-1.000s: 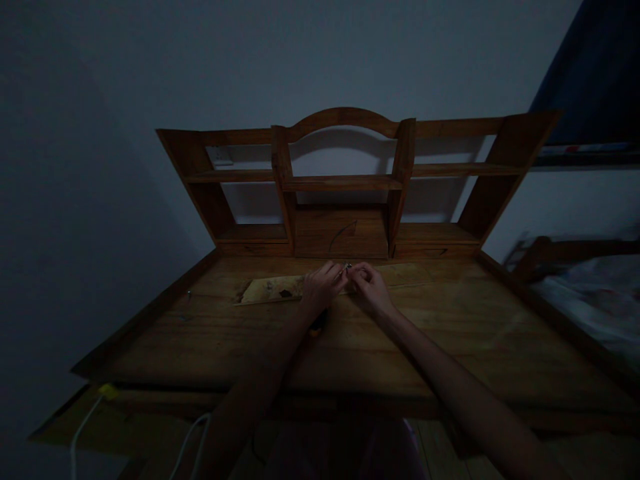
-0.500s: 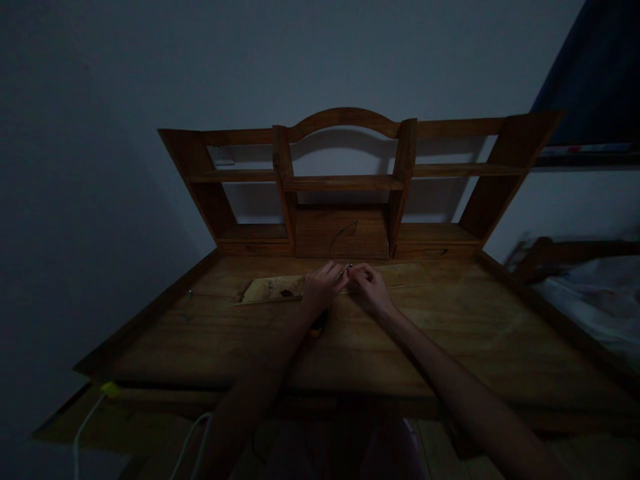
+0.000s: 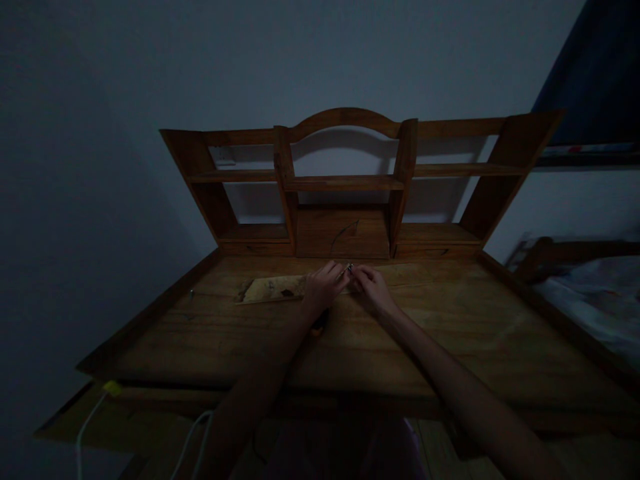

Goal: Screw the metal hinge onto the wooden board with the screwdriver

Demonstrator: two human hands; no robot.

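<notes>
Both of my hands meet over the far middle of a wooden desk [image 3: 440, 333]. My left hand [image 3: 323, 288] and my right hand [image 3: 371, 287] are closed in pinches, fingertips together around a tiny shiny thing [image 3: 349, 269] that I cannot make out in the dim light. They hover just above a flat, worn wooden board [image 3: 273, 289] that lies along the desk's back part. A dark object [image 3: 319, 323] with an orange tip peeks out under my left wrist.
A wooden hutch [image 3: 345, 180] with bare shelves stands at the desk's back against a pale wall. White cables [image 3: 83, 427] with a yellow plug hang at the front left. A bed [image 3: 590, 300] lies to the right. The room is very dark.
</notes>
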